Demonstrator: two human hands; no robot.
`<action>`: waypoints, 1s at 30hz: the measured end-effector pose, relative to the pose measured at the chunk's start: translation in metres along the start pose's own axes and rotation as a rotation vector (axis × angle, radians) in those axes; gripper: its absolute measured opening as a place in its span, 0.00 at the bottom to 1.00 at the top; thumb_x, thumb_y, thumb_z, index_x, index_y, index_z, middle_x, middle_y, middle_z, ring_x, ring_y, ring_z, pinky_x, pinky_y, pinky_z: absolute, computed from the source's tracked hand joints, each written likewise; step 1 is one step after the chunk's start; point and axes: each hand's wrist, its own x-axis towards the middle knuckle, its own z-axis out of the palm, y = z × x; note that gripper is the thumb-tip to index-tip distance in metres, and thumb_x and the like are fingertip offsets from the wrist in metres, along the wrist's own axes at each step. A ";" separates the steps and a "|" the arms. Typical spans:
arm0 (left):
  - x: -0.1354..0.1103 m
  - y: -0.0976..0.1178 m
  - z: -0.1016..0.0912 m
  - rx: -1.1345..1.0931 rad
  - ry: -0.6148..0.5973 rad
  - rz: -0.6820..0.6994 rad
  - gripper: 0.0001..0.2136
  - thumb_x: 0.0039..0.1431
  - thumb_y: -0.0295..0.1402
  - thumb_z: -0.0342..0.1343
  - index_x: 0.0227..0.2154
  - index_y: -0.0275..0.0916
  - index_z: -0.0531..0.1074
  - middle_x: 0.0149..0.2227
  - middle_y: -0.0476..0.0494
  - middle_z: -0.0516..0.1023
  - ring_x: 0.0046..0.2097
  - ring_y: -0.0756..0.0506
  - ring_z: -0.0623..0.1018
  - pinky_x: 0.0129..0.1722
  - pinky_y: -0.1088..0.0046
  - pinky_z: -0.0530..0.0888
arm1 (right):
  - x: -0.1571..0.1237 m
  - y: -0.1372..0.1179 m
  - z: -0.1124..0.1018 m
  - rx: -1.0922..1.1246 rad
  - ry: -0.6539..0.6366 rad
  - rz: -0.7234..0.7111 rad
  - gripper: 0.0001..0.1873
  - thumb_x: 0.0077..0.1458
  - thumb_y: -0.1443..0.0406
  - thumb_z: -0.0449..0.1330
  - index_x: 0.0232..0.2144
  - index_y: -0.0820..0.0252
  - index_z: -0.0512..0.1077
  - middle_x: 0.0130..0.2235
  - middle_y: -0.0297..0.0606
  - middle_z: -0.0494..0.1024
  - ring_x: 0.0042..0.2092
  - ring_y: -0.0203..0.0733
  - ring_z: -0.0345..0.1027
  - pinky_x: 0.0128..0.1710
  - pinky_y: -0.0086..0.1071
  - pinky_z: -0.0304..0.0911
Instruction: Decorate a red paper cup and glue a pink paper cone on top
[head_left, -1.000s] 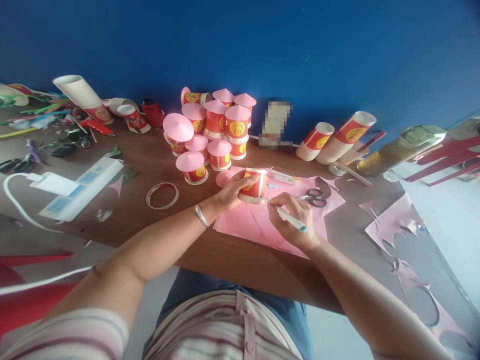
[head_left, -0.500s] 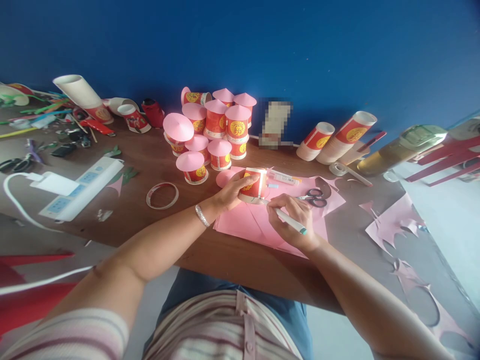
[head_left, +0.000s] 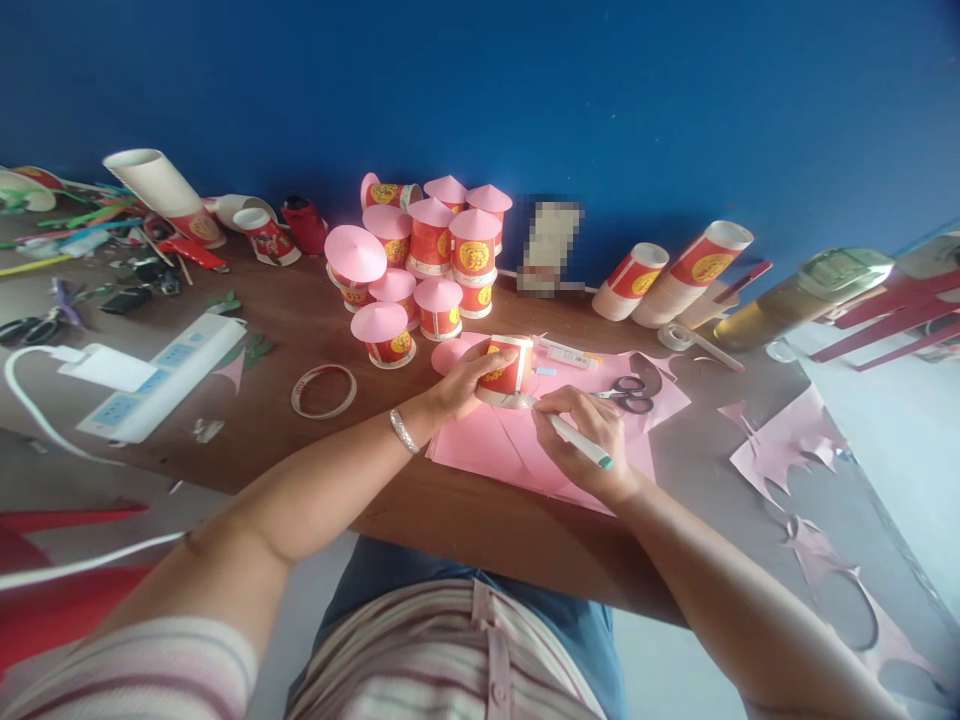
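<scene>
My left hand (head_left: 465,385) is wrapped round a red paper cup (head_left: 508,368) standing upside down on a sheet of pink paper (head_left: 495,450). My right hand (head_left: 589,440) pinches a white pen with a green end (head_left: 581,442), its tip down against the cup's rim on the paper. A bracelet sits on my left wrist. Scissors (head_left: 630,395) lie on the pink paper just right of the cup.
A cluster of red cups with pink cone lids (head_left: 424,265) stands behind. Stacked cups (head_left: 679,275) lie at the right, a tape roll (head_left: 324,390) and power strip (head_left: 154,375) at the left. Pink paper scraps (head_left: 787,450) lie at the right on the brown table (head_left: 285,440).
My right hand and the pen have shifted slightly along the cup's rim. The left hand and the cup have stayed put.
</scene>
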 end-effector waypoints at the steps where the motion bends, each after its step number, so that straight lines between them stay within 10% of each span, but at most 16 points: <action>1: 0.000 0.000 0.000 0.009 -0.002 0.005 0.17 0.59 0.45 0.64 0.43 0.38 0.79 0.35 0.44 0.81 0.41 0.43 0.81 0.43 0.64 0.80 | 0.000 0.000 0.000 -0.003 -0.002 0.002 0.09 0.60 0.73 0.58 0.32 0.53 0.69 0.25 0.28 0.76 0.24 0.35 0.70 0.26 0.29 0.66; 30: 0.002 -0.001 -0.002 -0.023 -0.030 0.005 0.21 0.59 0.46 0.64 0.48 0.36 0.79 0.40 0.40 0.83 0.42 0.41 0.81 0.43 0.65 0.77 | 0.002 0.000 -0.004 0.040 -0.036 -0.020 0.10 0.59 0.74 0.57 0.31 0.54 0.67 0.26 0.28 0.75 0.25 0.34 0.69 0.27 0.28 0.65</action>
